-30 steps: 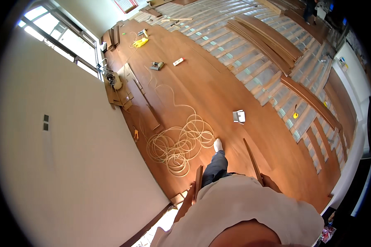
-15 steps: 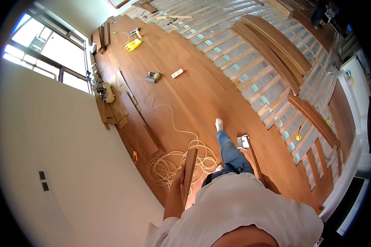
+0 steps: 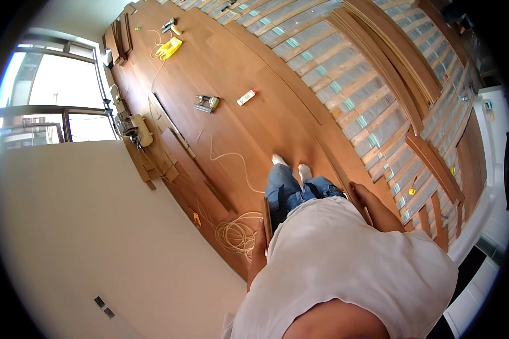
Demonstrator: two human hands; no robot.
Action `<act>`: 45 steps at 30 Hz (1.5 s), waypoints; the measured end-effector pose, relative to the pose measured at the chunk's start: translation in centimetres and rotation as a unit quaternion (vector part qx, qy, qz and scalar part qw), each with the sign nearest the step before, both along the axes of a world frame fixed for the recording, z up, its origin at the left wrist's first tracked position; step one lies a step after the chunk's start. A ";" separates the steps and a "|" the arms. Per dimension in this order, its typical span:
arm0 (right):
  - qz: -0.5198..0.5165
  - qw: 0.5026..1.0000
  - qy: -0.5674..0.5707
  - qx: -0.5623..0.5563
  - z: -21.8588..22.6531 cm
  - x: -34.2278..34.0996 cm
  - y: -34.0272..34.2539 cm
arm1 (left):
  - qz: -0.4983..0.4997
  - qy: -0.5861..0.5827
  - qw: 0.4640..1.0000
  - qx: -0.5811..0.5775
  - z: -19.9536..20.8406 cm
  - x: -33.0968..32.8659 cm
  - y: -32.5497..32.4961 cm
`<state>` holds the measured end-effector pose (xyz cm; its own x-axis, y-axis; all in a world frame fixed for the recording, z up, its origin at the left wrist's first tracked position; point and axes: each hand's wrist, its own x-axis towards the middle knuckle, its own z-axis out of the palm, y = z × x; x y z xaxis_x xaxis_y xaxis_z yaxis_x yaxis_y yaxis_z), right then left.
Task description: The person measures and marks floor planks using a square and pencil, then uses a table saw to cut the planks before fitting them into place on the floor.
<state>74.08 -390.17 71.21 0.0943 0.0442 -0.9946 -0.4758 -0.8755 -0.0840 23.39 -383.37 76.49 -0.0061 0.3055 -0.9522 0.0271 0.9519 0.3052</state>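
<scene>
I am looking straight down my own front at a wooden floor. My left hand (image 3: 261, 236) is closed around the edge of a floorboard plank (image 3: 267, 217) held against my left side; the plank stands on its edge, and only a short brown strip of it shows above the hand, beside my left thigh. My right hand (image 3: 357, 191) rests at my right side against a long dark plank (image 3: 336, 169) that runs away over the floor. I cannot tell whether those fingers are wrapped around it or only lying on it, as my shirt hides the lower part of the hand.

Just to the left of the held plank, a coil of pale hose (image 3: 236, 231) lies on the floor, and its free end trails up toward the window wall. Farther ahead lie a nail gun (image 3: 207, 103) and a white tube with a red tip (image 3: 246, 97), near each other. A yellow tool (image 3: 168, 48) sits well beyond them.
</scene>
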 end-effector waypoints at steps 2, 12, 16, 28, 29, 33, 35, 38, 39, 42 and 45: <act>0.006 1.000 -0.021 -0.003 0.1 0.9 7.5 | 0.012 -0.004 1.000 0.007 -0.4 1.3 5.3; -0.017 1.000 0.002 -0.008 -2.2 2.8 29.5 | 0.012 -0.036 0.999 -0.006 -1.3 2.0 35.9; -0.042 0.999 -0.009 0.012 -0.8 0.3 38.7 | 0.003 0.018 0.999 -0.031 -0.4 -1.4 48.3; -0.054 0.997 -0.005 0.051 -5.7 4.3 68.2 | 0.054 0.032 0.998 -0.019 0.3 -1.9 74.3; -0.037 0.998 0.024 0.047 -5.3 5.2 70.7 | 0.077 0.017 0.996 -0.047 1.8 0.3 75.1; -0.009 0.996 0.074 0.055 -6.4 9.4 83.3 | 0.086 -0.005 0.996 0.001 0.5 6.8 80.7; 0.026 0.998 0.044 0.039 -5.2 11.0 88.6 | -0.036 0.111 0.993 0.006 3.6 11.0 85.6; 0.148 0.988 0.006 0.052 -0.4 10.4 100.7 | 0.179 0.047 0.982 0.023 5.2 11.3 92.3; 0.165 0.986 -0.001 0.039 0.1 10.3 103.8 | 0.245 -0.011 0.970 0.000 5.0 10.8 94.9; 0.187 0.982 -0.004 0.006 3.2 7.6 113.7 | 0.227 -0.016 0.973 -0.039 2.5 7.5 100.7; 0.205 0.978 -0.019 0.035 -1.9 8.5 119.3 | 0.193 -0.068 0.979 0.009 -2.9 5.7 108.0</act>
<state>82.60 -270.85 69.33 0.0910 0.1548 -0.9837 -0.0813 -0.9834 -0.1623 29.04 -275.34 73.59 0.0027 0.3224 -0.9466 -0.3749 0.8779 0.2980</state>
